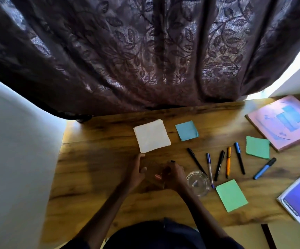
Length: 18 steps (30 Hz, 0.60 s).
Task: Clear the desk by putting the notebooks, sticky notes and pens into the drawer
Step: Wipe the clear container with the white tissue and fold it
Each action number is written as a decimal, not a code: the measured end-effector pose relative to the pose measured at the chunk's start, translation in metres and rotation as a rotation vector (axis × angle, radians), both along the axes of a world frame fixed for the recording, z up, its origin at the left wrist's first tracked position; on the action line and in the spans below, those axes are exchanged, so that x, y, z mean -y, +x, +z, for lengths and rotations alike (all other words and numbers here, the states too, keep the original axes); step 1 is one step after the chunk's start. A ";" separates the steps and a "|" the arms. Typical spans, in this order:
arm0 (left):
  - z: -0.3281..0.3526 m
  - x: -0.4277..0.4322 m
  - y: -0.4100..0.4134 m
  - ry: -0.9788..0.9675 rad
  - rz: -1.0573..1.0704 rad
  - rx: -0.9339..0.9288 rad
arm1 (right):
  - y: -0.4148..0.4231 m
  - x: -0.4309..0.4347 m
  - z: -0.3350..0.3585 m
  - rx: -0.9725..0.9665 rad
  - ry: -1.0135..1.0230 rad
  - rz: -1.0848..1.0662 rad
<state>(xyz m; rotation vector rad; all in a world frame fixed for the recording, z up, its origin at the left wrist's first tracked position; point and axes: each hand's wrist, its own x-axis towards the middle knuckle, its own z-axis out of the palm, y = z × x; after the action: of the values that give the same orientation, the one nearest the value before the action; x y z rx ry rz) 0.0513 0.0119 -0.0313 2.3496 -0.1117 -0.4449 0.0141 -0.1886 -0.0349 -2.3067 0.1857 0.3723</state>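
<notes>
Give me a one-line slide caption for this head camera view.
Both hands meet on a wooden desk beside scattered pens, sticky-note pads and notebooks.

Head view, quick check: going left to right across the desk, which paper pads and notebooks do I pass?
White pad → blue sticky pad → near green pad → far green pad → pink notebook.

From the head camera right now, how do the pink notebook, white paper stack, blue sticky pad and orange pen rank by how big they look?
Largest to smallest, as they look:
1. pink notebook, though the frame edge cuts it off
2. white paper stack
3. blue sticky pad
4. orange pen, long but far thinner
</notes>
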 end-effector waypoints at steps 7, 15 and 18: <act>-0.007 -0.021 -0.010 -0.035 0.043 0.248 | -0.015 -0.017 0.018 0.049 -0.018 -0.147; -0.015 -0.027 -0.009 -0.049 -0.023 0.301 | -0.016 -0.016 0.018 0.020 -0.080 -0.165; -0.016 -0.029 -0.011 -0.056 0.048 0.321 | -0.012 -0.013 0.017 -0.003 -0.105 -0.207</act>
<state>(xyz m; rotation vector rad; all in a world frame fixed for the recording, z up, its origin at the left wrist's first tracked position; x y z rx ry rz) 0.0399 0.0405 -0.0474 2.3452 -0.2143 -0.0380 0.0023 -0.1752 -0.0181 -2.3624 0.4515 0.2663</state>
